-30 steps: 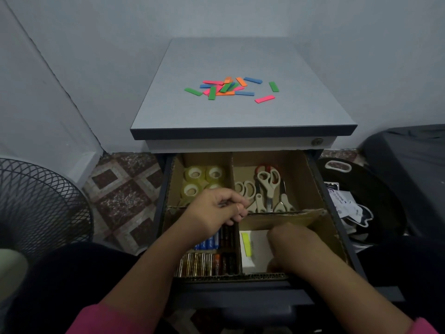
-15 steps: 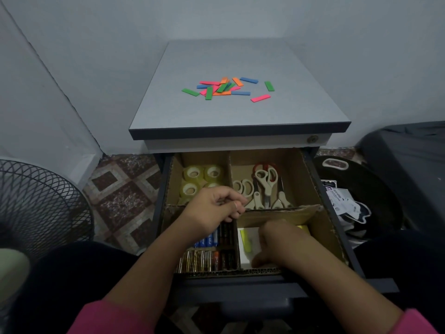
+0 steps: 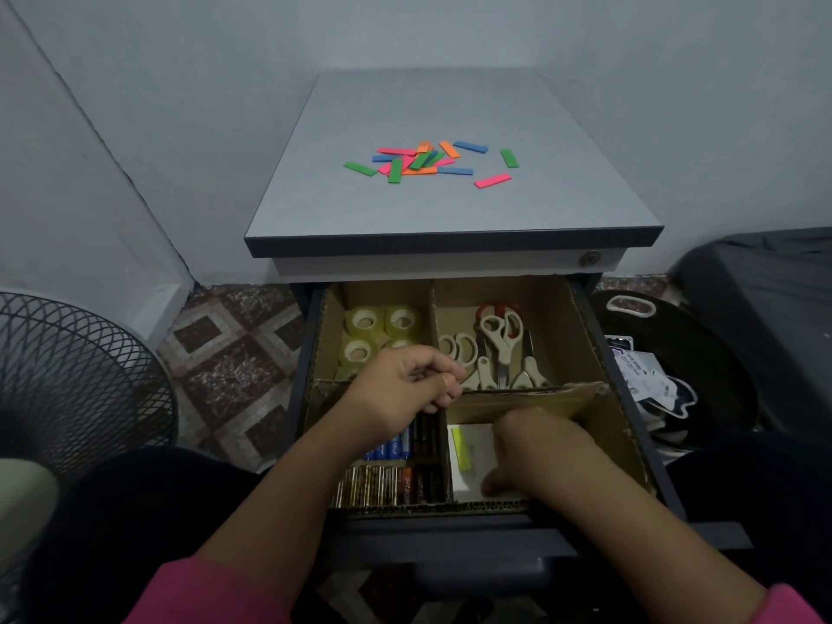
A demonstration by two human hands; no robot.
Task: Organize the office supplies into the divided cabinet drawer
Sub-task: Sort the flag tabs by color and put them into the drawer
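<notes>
Looking down: you have the cabinet drawer (image 3: 626,380) pulled open below the cabinet top (image 3: 450,209), and cardboard dividers (image 3: 531,394) split it into four compartments.
Your left hand (image 3: 405,389): it sits over the middle of the drawer with fingers curled and fingertips pinched at the cardboard where the dividers cross; you cannot tell from here whether it truly clamps the cardboard.
Your right hand (image 3: 535,452): it is down in the near-right compartment, fingers bent onto the white paper pad (image 3: 472,448) there; what it grips underneath is hidden, so you cannot tell the hold.
Yellow strip (image 3: 461,448): it lies on the pad along its left edge, just beside your right hand.
Coloured strips (image 3: 427,162): green, pink, orange and blue ones lie scattered on the cabinet top, well apart from both hands.
Tape rolls (image 3: 373,328): clear rolls fill the far-left compartment.
Scissors (image 3: 499,349): several pairs lie in the far-right compartment, handles pointing away from you.
Batteries (image 3: 391,477): rows of them lie in the near-left compartment, partly under your left wrist.
Surroundings: a wire-mesh fan guard (image 3: 67,376) stands to your left on the patterned floor tiles (image 3: 234,353).
</notes>
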